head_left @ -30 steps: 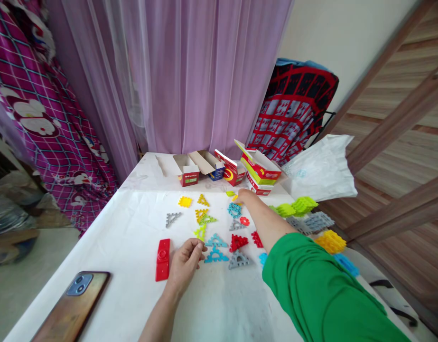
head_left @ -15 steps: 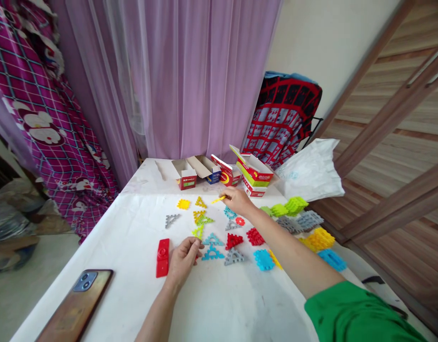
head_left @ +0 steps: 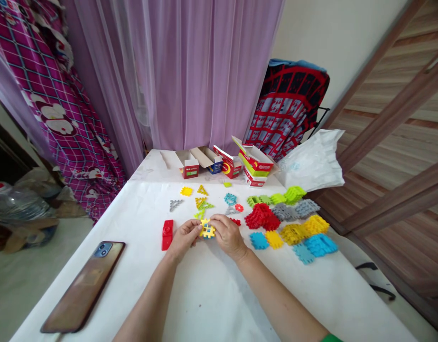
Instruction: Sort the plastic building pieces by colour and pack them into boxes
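A yellow square interlocking building piece, notched along its edges and open in the middle like a window, is held up between my two hands. My left hand pinches its left side between thumb and fingers. On the opposite side, my right hand grips its right edge with closed fingers. Behind the hands lie yellow triangle pieces, lime green pieces and a grey triangle. A red flat piece rests left of my left hand. The blue pieces under my hands are mostly hidden.
Stacks of red, grey, yellow and blue pieces stand at the right. Open cardboard boxes line the back of the table, with a white bag beside them. A phone lies front left.
My right hand has come back from the far side of the table with the yellow piece to meet my left hand. Both hands now hold it, and the view has shifted slightly.
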